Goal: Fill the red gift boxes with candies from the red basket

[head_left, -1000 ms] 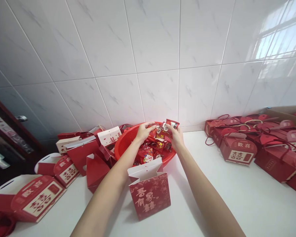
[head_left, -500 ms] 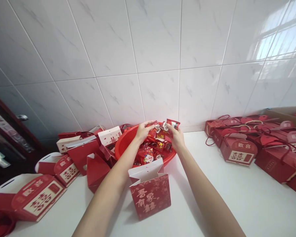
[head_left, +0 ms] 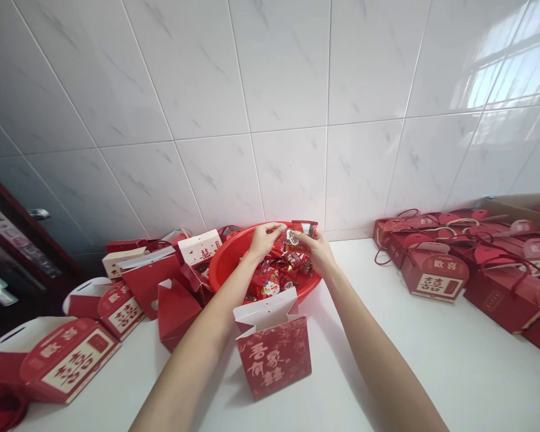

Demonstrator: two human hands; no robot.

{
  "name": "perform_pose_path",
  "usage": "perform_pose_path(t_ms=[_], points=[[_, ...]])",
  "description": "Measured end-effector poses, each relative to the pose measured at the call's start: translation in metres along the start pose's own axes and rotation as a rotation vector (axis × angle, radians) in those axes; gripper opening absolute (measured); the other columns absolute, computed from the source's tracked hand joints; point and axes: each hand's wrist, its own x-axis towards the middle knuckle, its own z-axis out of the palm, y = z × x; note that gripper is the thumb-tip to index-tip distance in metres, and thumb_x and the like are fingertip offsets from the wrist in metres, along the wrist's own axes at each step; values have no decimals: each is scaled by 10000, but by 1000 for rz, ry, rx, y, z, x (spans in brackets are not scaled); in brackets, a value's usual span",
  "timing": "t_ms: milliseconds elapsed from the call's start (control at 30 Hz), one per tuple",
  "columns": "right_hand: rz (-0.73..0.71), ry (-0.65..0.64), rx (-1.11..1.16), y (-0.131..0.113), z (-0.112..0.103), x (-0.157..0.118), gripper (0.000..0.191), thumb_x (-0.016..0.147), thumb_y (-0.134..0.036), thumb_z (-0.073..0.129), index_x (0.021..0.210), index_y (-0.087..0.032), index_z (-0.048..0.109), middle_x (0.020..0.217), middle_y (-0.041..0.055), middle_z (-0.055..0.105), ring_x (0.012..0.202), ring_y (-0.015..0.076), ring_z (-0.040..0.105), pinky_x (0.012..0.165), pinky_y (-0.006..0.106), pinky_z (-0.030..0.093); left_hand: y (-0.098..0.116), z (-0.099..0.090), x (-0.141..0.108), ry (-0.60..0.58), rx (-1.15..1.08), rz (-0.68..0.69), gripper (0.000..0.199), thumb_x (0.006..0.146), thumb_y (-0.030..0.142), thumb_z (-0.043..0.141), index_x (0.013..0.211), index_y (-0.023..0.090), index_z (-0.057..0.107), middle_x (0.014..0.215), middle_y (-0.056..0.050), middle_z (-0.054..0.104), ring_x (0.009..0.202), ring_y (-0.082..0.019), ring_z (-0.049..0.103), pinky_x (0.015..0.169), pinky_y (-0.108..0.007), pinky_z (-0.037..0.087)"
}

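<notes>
Over the far side of a red plastic basket, my two hands are close together. My left hand pinches the left edge of a dark red candy packet with a white printed patch. Closed on that packet's right side is my right hand, which also has a second red packet sticking up behind its fingers. Several red wrapped candies lie in the basket below. In front of the basket, between my forearms, a red paper gift box stands upright with its top open.
To the left stand several open red gift boxes and a white-flapped one. Closed red boxes with cord handles crowd the right, beside a cardboard carton. A tiled wall rises right behind the basket.
My right hand has moved slightly left with its packets, closing the gap to my left hand. The two white printed patches seen apart before now show as one. The gift box has not moved.
</notes>
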Motion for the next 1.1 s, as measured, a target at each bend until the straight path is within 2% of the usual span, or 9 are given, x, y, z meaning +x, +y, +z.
perform_pose_path(t_ms=[133,233,333,467,633,800,900,1000,1100], points=[[-36,20,-93,6,-2,2,358,562,-284,846,860,-175,680,741,2,745,636,151,684,616,255,553,6,1,-4,-49,6,-16,439,718,600,698,789,176,783,818,-46,765,928,-248,665,914,-373,489],[-68,33,-121,10,-5,4,353,594,-312,833,881,-173,680,760,7,753,665,159,695,630,259,555,11,4,-6,-112,-5,-32,393,632,517,787,826,175,790,896,-61,773,978,-260,667,943,-379,482],[-105,14,-106,9,-5,3,352,608,-338,839,882,-171,696,785,22,764,710,167,707,669,270,566,15,6,-9,-155,-18,-32,441,528,400,861,897,170,789,978,-79,771,1021,-275,665,949,-390,484],[-93,-115,-94,-7,5,-5,395,607,-386,861,906,-164,727,858,58,778,756,184,720,711,293,581,33,-2,-21,-143,-38,14,512,572,409,839,1019,168,768,1038,-79,758,1025,-259,662,944,-387,495],[-95,-394,-234,-44,29,-38,384,672,-362,839,992,-177,733,937,63,774,832,198,725,770,310,581,82,-34,-70,-104,-95,126,504,681,386,814,1138,194,725,984,-51,751,938,-218,688,872,-348,552],[-125,-615,-413,-82,41,-80,382,634,-304,857,964,-171,718,906,45,755,802,208,701,703,325,573,120,-54,-131,-125,12,297,175,742,278,794,912,234,791,918,-37,748,896,-207,688,790,-309,568],[-105,-634,-533,-97,40,-97,369,566,-240,889,883,-165,716,777,8,712,715,179,647,620,273,521,126,-56,-151,-180,126,323,63,773,247,759,825,245,796,878,-42,745,864,-215,682,759,-317,562],[-57,-599,-616,-104,37,-106,334,489,-196,913,728,-172,680,624,-52,603,573,103,501,502,210,396,127,-56,-158,-224,264,327,98,798,222,709,832,253,796,836,-37,743,814,-214,679,762,-327,546],[-91,-591,-718,-107,34,-108,307,512,-229,908,674,-170,654,578,-65,547,537,83,423,470,205,319,129,-60,-160,-225,415,366,179,801,181,651,853,265,801,839,-28,746,793,-210,676,749,-316,529]])
